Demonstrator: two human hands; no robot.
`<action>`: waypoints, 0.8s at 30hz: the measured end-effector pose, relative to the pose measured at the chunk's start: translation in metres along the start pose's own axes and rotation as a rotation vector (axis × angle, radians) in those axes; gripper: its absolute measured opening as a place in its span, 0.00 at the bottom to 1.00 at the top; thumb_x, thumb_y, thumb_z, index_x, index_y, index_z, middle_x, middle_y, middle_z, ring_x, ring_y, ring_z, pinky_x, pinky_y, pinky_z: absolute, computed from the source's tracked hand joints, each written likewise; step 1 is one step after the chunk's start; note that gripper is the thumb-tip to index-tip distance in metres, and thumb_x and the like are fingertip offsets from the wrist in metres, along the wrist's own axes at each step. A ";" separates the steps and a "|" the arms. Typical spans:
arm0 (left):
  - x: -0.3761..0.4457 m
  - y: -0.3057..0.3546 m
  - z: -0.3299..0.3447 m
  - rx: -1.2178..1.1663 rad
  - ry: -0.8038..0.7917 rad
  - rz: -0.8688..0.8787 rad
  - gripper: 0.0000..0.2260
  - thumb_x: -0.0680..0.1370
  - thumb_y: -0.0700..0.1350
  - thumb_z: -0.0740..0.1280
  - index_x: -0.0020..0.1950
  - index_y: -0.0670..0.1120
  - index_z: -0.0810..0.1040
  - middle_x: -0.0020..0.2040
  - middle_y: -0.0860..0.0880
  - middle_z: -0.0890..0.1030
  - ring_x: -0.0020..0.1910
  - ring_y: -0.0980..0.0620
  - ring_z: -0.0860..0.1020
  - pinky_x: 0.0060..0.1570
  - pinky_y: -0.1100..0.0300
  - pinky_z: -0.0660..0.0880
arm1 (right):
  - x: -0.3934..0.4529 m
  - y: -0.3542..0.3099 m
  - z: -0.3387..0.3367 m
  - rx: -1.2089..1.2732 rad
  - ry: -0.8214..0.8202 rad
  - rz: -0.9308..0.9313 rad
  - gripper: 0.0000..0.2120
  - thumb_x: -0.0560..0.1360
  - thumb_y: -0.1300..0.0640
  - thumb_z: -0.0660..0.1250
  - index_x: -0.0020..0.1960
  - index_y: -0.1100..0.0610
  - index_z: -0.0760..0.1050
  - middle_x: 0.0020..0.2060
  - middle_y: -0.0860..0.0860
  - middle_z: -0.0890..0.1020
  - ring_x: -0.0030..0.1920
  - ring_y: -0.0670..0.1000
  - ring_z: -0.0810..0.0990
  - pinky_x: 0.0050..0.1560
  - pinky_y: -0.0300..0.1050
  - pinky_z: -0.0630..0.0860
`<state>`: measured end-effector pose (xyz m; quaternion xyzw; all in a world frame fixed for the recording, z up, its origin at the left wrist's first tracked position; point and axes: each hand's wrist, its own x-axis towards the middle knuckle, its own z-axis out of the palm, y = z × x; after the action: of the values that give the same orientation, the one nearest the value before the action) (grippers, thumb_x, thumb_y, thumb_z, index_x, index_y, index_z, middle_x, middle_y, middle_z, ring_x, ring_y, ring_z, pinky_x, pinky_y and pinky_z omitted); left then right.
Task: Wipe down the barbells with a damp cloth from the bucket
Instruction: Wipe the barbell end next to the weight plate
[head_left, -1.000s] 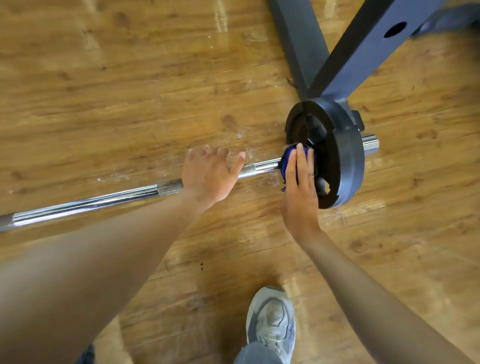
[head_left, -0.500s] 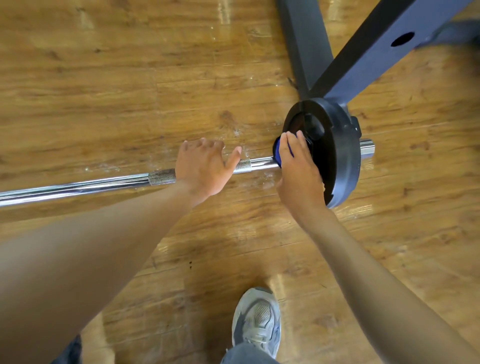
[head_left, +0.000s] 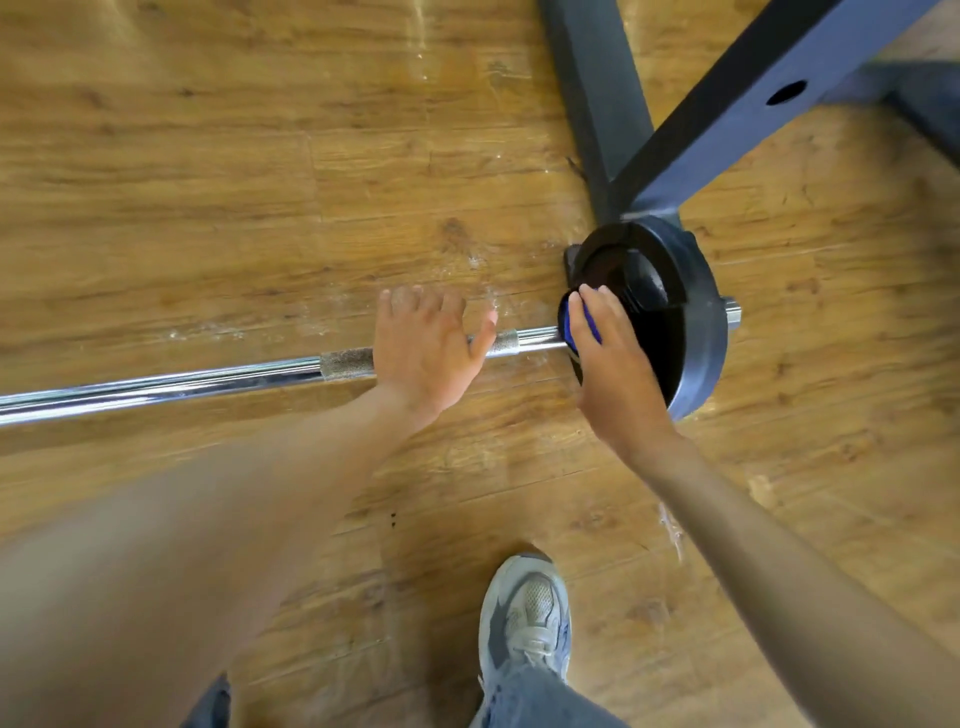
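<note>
A chrome barbell (head_left: 182, 384) lies across the wooden floor, running from the left edge to a black weight plate (head_left: 696, 322) at the right. My left hand (head_left: 423, 348) rests flat on the bar's knurled part with its fingers straight. My right hand (head_left: 618, 374) presses a blue cloth (head_left: 574, 325) against the inner face of the plate, where the bar meets it. Most of the cloth is hidden under that hand. No bucket is in view.
Dark steel beams of a rack base (head_left: 602, 104) lie on the floor just behind the plate, one angled beam (head_left: 753, 98) with a hole rising to the upper right. My grey sneaker (head_left: 527, 618) stands near the bottom centre.
My right hand with the cloth has slid along the inner face of the plate, towards its far side. My left hand has stayed on the bar.
</note>
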<state>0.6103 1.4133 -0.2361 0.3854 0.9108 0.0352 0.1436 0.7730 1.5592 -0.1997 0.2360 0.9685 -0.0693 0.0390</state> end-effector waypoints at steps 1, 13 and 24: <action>-0.005 0.001 0.001 0.001 0.001 0.008 0.35 0.83 0.64 0.40 0.61 0.47 0.81 0.61 0.46 0.83 0.67 0.40 0.74 0.69 0.41 0.64 | -0.008 -0.001 0.001 -0.013 -0.010 -0.002 0.40 0.70 0.79 0.67 0.79 0.66 0.59 0.78 0.59 0.62 0.80 0.60 0.55 0.76 0.48 0.58; -0.060 0.012 0.007 -0.008 -0.029 0.038 0.42 0.80 0.67 0.32 0.66 0.45 0.78 0.63 0.43 0.81 0.69 0.41 0.74 0.73 0.38 0.61 | -0.072 -0.007 -0.020 -0.047 -0.147 -0.005 0.39 0.74 0.76 0.63 0.81 0.65 0.51 0.82 0.57 0.51 0.82 0.57 0.46 0.77 0.42 0.47; -0.141 0.037 0.039 -0.002 0.131 -0.002 0.34 0.81 0.66 0.39 0.76 0.50 0.69 0.78 0.45 0.69 0.79 0.42 0.63 0.78 0.39 0.52 | -0.140 -0.029 -0.018 -0.035 -0.189 0.126 0.38 0.78 0.68 0.61 0.82 0.64 0.46 0.82 0.58 0.48 0.82 0.57 0.43 0.78 0.49 0.51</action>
<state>0.7405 1.3372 -0.2340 0.3812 0.9186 0.0613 0.0843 0.8824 1.4733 -0.1630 0.2879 0.9449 -0.0714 0.1383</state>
